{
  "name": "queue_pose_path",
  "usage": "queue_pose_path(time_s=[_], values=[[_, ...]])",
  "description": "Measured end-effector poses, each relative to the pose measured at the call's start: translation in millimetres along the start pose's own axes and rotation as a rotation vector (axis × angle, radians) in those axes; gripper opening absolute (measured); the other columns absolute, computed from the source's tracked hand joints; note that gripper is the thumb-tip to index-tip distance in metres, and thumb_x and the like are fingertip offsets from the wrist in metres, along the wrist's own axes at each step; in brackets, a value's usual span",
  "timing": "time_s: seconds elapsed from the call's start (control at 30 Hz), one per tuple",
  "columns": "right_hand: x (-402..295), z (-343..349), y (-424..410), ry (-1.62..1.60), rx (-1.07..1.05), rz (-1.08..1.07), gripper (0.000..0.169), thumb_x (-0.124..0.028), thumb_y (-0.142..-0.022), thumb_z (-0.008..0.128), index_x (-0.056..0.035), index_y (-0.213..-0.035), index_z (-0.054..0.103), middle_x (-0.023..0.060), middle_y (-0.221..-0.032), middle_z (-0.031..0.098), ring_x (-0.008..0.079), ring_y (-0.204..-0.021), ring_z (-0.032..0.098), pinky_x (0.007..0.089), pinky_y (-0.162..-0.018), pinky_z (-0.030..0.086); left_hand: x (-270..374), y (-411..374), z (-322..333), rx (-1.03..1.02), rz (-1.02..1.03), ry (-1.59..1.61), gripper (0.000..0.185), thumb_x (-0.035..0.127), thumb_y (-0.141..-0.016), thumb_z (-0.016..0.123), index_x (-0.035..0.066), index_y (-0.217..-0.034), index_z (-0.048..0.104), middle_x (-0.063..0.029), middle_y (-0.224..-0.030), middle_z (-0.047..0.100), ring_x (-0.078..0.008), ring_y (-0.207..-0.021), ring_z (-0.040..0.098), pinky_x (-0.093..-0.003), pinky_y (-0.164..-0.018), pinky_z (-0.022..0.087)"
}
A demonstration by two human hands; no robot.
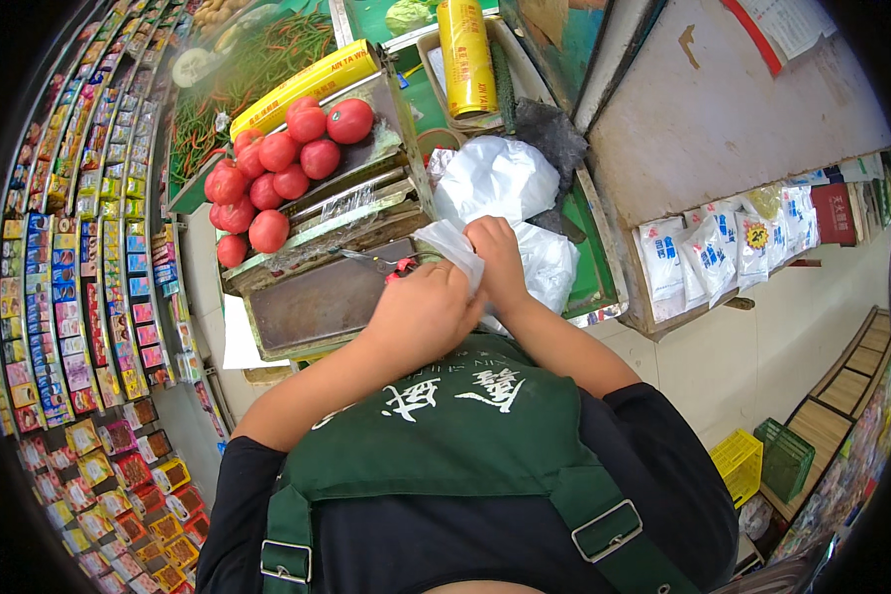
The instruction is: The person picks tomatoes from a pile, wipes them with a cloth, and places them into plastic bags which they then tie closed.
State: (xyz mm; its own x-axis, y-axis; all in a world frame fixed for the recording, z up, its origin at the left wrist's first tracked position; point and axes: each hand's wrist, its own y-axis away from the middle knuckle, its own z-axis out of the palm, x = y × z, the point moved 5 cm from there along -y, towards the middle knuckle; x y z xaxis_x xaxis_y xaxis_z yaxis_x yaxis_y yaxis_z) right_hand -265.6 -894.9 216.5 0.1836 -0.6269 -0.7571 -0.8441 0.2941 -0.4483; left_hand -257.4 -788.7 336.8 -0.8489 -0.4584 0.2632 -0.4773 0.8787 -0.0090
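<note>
A thin white plastic bag (451,243) is pinched between my left hand (427,303) and my right hand (499,260), just in front of my apron. Beneath my left hand lies a small red-handled tool (401,269), mostly covered. The hands work beside a cling film wrapping machine (315,301) with a worn dark plate. Red tomatoes (276,152) are heaped on its upper part. Beyond my right hand are a full-looking white plastic bag (497,178) and more crumpled white plastic (546,267); their contents cannot be made out.
One yellow film roll (304,85) lies behind the tomatoes; another (465,59) rests in a tray beside a cucumber (503,85). Green and red chillies (267,67) fill the far left. Bagged goods (713,249) line a shelf at right. Crates (735,464) stand on the floor.
</note>
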Motion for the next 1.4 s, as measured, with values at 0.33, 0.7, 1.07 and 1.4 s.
queue_pose_path(time_s=[0.33,0.7,1.07,1.4], values=[[54,-23,8,-0.128,-0.087,0.243,0.019,0.001,-0.07,0.069,-0.003,-0.082,0.054,0.0121,-0.085,0.056,0.0346,-0.085,0.054,0.0417,-0.077,0.044,-55,-7,-12,-0.063,-0.398,0.675,0.044,0.026,-0.076,0.085,0.002,-0.069,0.049,-0.0048,-0.057,0.049,-0.0103,-0.055,0.045,-0.0303,-0.05,0.038],[106,-7,44,0.138,-0.039,0.352,0.026,-0.007,-0.078,0.067,-0.0005,-0.102,0.056,0.02,-0.104,0.059,0.041,-0.098,0.056,0.0479,-0.089,0.044,-61,24,-52,0.161,-0.324,1.61,0.033,0.027,-0.088,0.075,0.01,-0.077,0.049,0.0068,-0.077,0.054,-0.0027,-0.063,0.044,-0.0205,-0.054,0.036],[75,2,3,0.475,0.014,0.028,0.048,-0.011,-0.07,0.071,-0.0094,-0.117,0.059,0.0162,-0.122,0.054,0.0351,-0.128,0.044,0.0522,-0.106,0.032,-34,45,-105,0.402,-0.242,1.342,0.046,0.047,-0.088,0.071,0.009,-0.076,0.049,-0.0013,-0.082,0.06,-0.0093,-0.071,0.054,-0.0266,-0.063,0.047],[-26,-76,-18,-0.242,-0.546,0.066,0.034,-0.022,-0.092,0.062,-0.0056,-0.122,0.061,0.0149,-0.128,0.058,0.0301,-0.118,0.056,0.0374,-0.098,0.044,-114,129,-147,0.83,-0.364,1.305,0.013,0.0,-0.093,0.054,0.006,-0.095,0.043,-0.0036,-0.086,0.054,-0.009,-0.077,0.055,-0.0236,-0.069,0.047]])
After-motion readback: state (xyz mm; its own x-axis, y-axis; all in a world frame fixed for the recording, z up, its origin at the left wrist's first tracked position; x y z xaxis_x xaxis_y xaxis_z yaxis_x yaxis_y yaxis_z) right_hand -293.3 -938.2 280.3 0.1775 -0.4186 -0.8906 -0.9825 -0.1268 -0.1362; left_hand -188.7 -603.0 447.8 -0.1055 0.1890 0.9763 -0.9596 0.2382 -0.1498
